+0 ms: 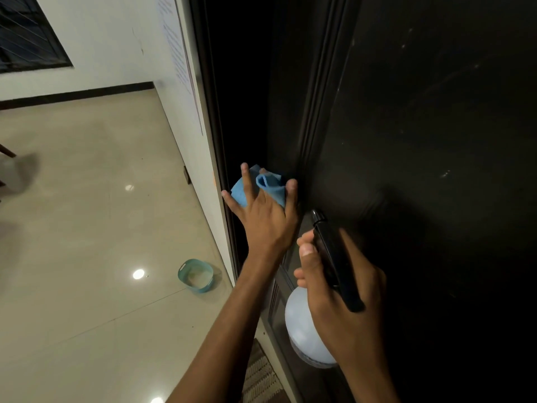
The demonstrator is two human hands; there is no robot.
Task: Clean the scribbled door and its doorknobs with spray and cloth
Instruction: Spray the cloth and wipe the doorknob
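Up close, two hands work at one dark door (421,112), which fills the right half of the view and carries faint pale streaks on its upper panel. One blue cloth (268,186) is pressed against the door's left stile, close to its edge, by the left hand (263,212); its fingers are spread wide over the cloth, with a fold of fabric bunched up between the middle ones. One spray bottle (308,330), pale blue in the body with a black head, sits near and to the right of that hand, just in front of the lower door. The right hand (340,295) grips it, fingers curled round the neck and the thumb lying along the left side of the black head, whose nozzle points up at the door. No doorknob can be made out in the dark area around the hands.

Left of the door runs the pale frame (203,117), then one white wall with a dark window (26,33) at far left. Open tiled floor (87,228) spreads left and near, holding one teal basin (196,276) beside the frame's foot. One woven mat (261,376) lies at the near threshold, under the forearms.
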